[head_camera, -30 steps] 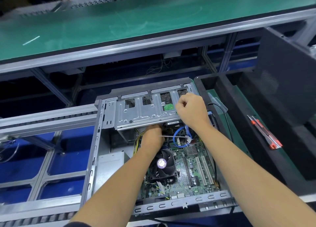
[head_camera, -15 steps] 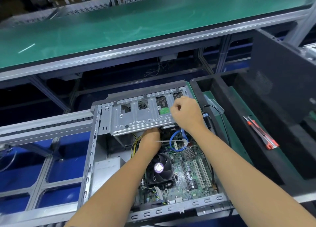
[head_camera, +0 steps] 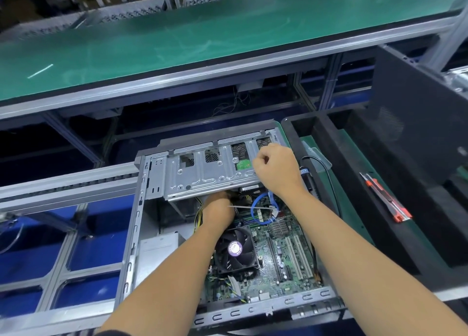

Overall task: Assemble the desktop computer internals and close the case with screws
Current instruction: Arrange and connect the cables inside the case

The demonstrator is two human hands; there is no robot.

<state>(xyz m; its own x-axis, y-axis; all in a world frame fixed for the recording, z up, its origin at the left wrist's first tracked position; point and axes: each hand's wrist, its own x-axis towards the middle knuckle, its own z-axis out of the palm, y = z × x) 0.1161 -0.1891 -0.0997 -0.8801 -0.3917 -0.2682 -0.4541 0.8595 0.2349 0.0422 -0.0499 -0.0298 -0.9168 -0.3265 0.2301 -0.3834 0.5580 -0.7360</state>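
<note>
The open computer case [head_camera: 228, 234] lies on its side on a metal roller frame [head_camera: 63, 191], its side panel off and its inside facing up. At the far end of the case sits the silver drive cage [head_camera: 202, 176], tilted a little, with punched windows through which a green circuit board [head_camera: 243, 165] shows.

The right hand [head_camera: 277, 172] rests on the right end of the drive cage, its fingers [head_camera: 263, 158] clenched into a fist; whether they pinch something small underneath cannot be told. The left hand [head_camera: 219, 210] reaches in under the near edge of the drive cage, and its fingers are hidden there, so their state cannot be told.

Just right of the left hand a white cable tie [head_camera: 253, 208] crosses a looped blue cable [head_camera: 260, 211]. Yellow and black wires [head_camera: 198, 215] hang just left of that hand. Nearer the person than the drive cage, the green motherboard [head_camera: 278, 254] fills the floor of the case, with a black CPU fan [head_camera: 234, 249] partly under the left forearm and long expansion slots [head_camera: 296, 254] to the fan's right. A grey power supply [head_camera: 157, 247] sits in the left part of the case.

Right of the case stands a black foam tray [head_camera: 379, 209], and on its far right ledge lies an orange and grey utility knife [head_camera: 387, 201]. Beyond the case, higher up, runs a green worktop [head_camera: 177, 36] with an aluminium edge. A dark panel [head_camera: 417, 112] stands behind the foam tray.
</note>
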